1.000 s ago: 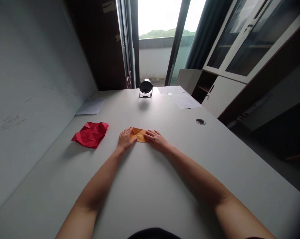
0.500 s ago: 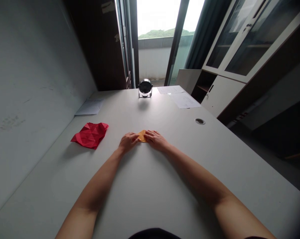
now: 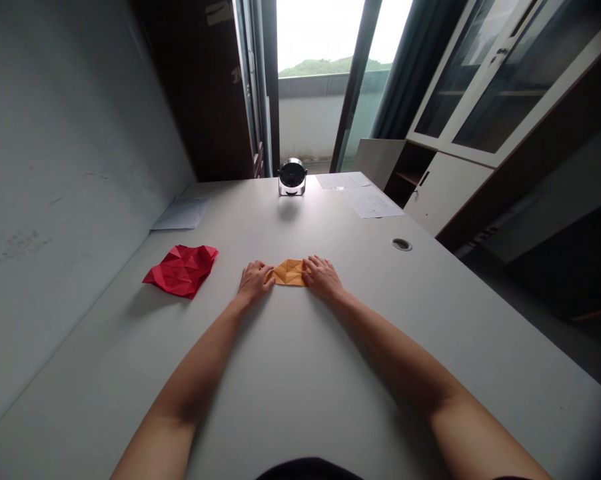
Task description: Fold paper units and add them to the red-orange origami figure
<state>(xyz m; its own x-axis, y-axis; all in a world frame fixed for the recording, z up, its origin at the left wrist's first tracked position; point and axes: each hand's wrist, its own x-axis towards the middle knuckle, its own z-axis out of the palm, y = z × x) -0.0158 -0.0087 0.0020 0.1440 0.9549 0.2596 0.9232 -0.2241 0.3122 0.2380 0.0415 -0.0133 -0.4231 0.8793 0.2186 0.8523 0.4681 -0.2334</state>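
A folded piece of orange paper with crease lines lies on the white desk in front of me. My left hand has its left end between thumb and fingers. At the other end my right hand holds the paper, fingers over the top and thumb near the lower edge. Both ends of the paper are partly hidden under the fingers. To the left of my left hand rests a creased sheet of red paper, partly raised off the desk.
A round black device on a silver stand stands at the desk's far edge. Printed sheets lie at the far right, and more papers at the far left by the wall. A cable hole is set into the desk at right.
My right hand has moved to the right and my left hand slightly left. The orange paper now shows wider between them, with more creases visible. The red paper stays put.
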